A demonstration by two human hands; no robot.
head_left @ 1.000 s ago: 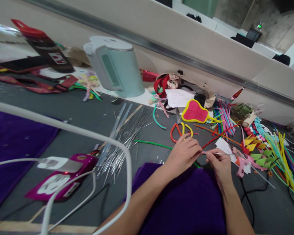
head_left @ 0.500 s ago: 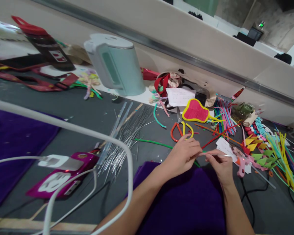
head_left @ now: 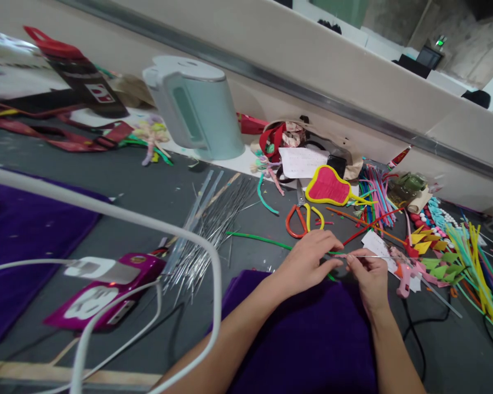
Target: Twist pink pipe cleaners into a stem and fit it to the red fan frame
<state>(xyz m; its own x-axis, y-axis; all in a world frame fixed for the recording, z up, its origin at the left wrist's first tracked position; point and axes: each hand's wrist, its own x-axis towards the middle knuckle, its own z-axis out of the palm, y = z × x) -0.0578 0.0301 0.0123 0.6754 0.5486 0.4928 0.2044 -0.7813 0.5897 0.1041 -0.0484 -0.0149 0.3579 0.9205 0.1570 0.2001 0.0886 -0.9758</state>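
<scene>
My left hand is open, its thumb and fingers apart around the left end of a thin wire. A small pink piece shows at that end, in the gap between my hands. My right hand pinches the thin silvery wire between thumb and fingers; the wire sticks out to the right. A green pipe cleaner lies on the table, running toward my left hand. Scissors with one orange and one yellow handle lie just beyond that hand.
Left of my hands lie many loose metal wires and a magenta device with a white cable. A pale blue kettle stands at the back. On the right are a pink glue gun, pipe cleaners and a green jar.
My left hand's fingers have spread away from the pink piece they were closed near. My right hand keeps its pinch on the wire and has shifted slightly.
</scene>
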